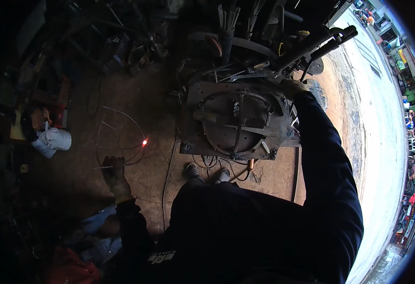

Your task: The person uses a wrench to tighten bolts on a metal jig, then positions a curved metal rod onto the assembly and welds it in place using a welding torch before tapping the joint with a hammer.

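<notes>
Out to the left of the bench, my left hand (115, 176) is closed on a bent metal rod frame (132, 118), a curved outline with short cross rods. One spot on the frame's right side glows red-hot. My right arm reaches forward to the bench's far right corner. There my right hand (294, 88) looks closed beside a dark upright bar, and what its fingers grip is hidden. Between the arms lies the steel bench plate (193, 102), dotted with holes. A flat metal ring with a crossbar (239, 128) rests on it.
Thin rods stand in a holder (226, 40) behind the plate, near loose hand tools (247, 73). Dark pipes (330, 45) jut out at the far right. A cable (169, 165) runs along the floor. A white bundle (53, 140) sits at left; a bright road (378, 142) lies right.
</notes>
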Motion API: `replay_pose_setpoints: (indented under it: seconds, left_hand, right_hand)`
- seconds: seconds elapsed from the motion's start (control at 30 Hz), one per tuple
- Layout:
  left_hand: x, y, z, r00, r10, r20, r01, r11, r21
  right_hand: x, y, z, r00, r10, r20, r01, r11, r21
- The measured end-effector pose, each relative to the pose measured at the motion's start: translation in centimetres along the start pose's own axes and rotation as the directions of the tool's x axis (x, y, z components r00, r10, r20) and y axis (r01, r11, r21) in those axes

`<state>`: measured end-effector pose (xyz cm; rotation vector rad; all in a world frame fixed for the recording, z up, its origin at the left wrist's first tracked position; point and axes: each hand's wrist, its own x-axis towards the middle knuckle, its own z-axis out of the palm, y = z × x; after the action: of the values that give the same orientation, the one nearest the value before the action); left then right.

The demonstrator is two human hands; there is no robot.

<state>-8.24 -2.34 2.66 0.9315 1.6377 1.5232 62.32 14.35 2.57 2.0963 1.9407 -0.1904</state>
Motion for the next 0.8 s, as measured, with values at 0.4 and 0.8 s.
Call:
replay_pose_setpoints:
  seconds: [0.4,0.8]
  left_hand:
    - [-3.1,1.7,3.0,0.998,-0.061,-0.001,0.061,0.995,-0.077]
    - [1.1,-0.6,1.1,0.997,0.024,0.074,-0.014,0.992,-0.125]
  right_hand:
    - [-1.8,-1.7,-10.4,0.944,-0.326,-0.047,0.329,0.941,0.076]
    - [-3.5,-0.5,-20.4,0.963,-0.197,0.182,0.073,0.846,0.527]
